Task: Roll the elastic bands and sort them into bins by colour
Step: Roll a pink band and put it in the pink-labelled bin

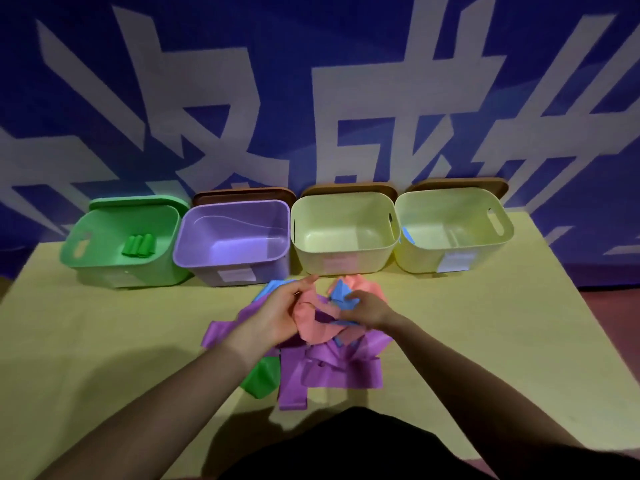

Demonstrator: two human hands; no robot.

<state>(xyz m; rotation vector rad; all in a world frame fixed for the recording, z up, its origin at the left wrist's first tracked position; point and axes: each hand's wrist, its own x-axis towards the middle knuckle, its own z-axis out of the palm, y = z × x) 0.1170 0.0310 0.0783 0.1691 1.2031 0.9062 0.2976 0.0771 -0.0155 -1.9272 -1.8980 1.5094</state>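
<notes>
We found both hands over the heap of bands (pixel 325 368) on the tabletop (pixel 467 341). The left hand (pixel 277 315) gripped a pink band (pixel 306 318); the right hand (pixel 369 308) pinched a blue band (pixel 341 294). Three rolled green bands (pixel 139 244) lay in the green bin (pixel 104 261), with the purple bin (pixel 239 268) just beside it.

1. Backdrop wall (pixel 311 46): large pale characters on blue, cropped and distorted; not legible.
2. Purple bin (pixel 232 268), white label on front: print blurred, unreadable.
3. Two cream bins (pixel 341 261) (pixel 453 261), front labels: likewise unreadable.
</notes>
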